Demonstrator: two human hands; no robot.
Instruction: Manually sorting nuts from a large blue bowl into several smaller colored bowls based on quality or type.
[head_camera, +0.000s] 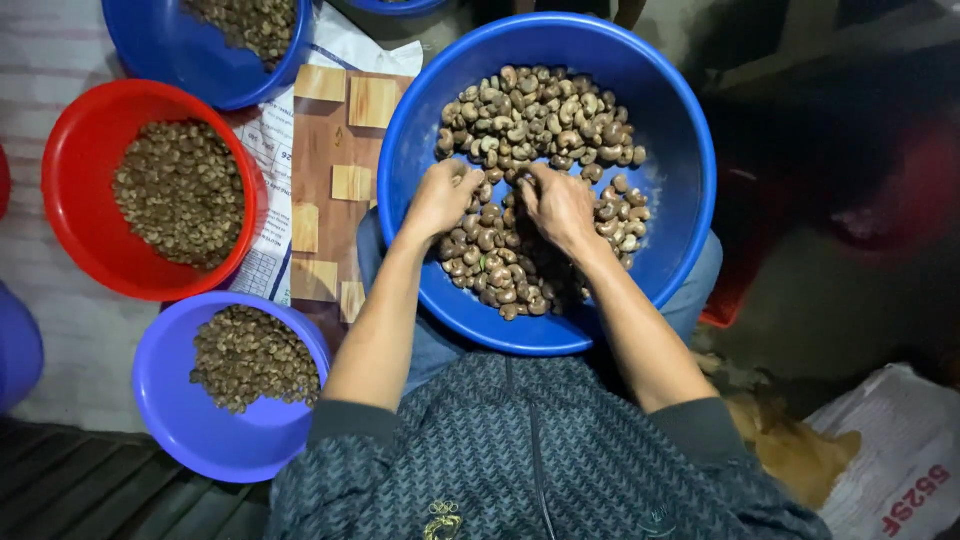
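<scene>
A large blue basin (670, 110) rests on my lap, holding a heap of grey-brown raw cashew nuts (545, 125). Both hands are down in the heap near the basin's middle. My left hand (440, 197) lies palm down with its fingers curled into the nuts. My right hand (558, 203) sits close beside it, fingers bent among the nuts and pinching at them. Whether either hand holds a particular nut is hidden by the fingers.
To my left stand a red bowl (70, 170), a purple bowl (165, 400) and a blue bowl (150, 50), each holding smaller brownish nuts. Printed paper and a wooden-patterned board (330, 190) lie between them. A white sack (890, 470) sits at the lower right.
</scene>
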